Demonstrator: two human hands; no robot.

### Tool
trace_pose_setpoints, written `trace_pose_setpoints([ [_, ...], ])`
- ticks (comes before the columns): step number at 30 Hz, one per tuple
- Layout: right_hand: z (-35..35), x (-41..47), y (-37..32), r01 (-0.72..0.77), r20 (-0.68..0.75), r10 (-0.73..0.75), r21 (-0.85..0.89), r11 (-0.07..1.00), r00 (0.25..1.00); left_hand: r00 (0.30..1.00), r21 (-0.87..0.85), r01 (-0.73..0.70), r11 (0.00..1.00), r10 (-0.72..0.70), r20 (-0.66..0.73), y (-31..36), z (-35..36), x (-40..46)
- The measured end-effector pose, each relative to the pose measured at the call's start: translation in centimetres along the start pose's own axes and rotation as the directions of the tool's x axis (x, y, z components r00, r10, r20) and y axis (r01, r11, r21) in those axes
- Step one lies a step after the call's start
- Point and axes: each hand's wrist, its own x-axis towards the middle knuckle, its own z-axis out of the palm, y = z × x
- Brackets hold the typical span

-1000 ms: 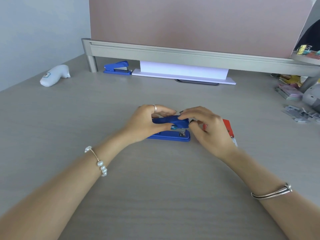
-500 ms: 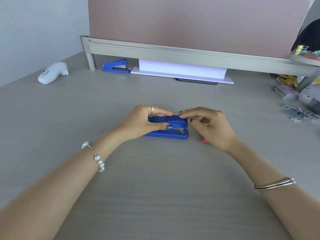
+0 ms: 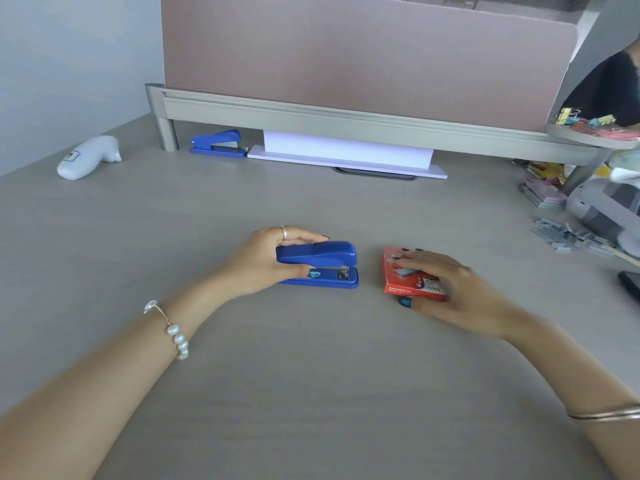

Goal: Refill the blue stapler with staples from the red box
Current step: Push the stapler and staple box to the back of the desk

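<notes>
1. Grey wood-grain desk top filled most of the head view, with a dusty-pink partition panel on a grey metal rail at the far edge.
2. We saw the blue plastic stapler lying near the middle of the desk, its flat base on the surface, its rounded top arm closed down and its nose pointing right.
3. A small dark label sat on the stapler's near side by the nose; we could not read it.
4. Our left hand gripped the rear half of the stapler, thumb on the near side and fingers curled over the top; a ring showed on one finger.
5. The red cardboard staple box lay flat on the desk just right of the stapler, apart from it.
6. On the box we read "2000" beside a picture of staples; a line of small white print along its near edge was too fine to make out.
7. Our right hand lay over the box with fingers on its top and thumb at its near edge; we could not tell whether it gripped the box or merely rested there.
8. A second blue stapler stood under the rail, beside a white paper stack.
9. Loose silver staple strips lay scattered at the far right.
</notes>
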Motion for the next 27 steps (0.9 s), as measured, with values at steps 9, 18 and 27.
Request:
trace_pose_setpoints([
  [9, -0.2, 0.7, 0.1, 0.067, -0.039, -0.067, 0.008, 0.998, 0.997, 1.000, -0.075, 0.026, 0.997, -0.025, 0.005, -0.2, 0.0, 0.8],
  [18, -2.8, 9.5, 2.9, 0.026, -0.264, -0.003, 0.084, 0.996, 0.964, 1.000, -0.086, 0.022, 0.996, -0.021, 0.011, -1.4, -2.6, 9.3],
  [27, -2.7, 20.8, 7.3, -0.054, -0.300, 0.118, 0.213, 0.976, 0.946, 0.990, -0.070, 0.091, 0.993, -0.098, -0.105, -5.1, -5.4, 21.1],
])
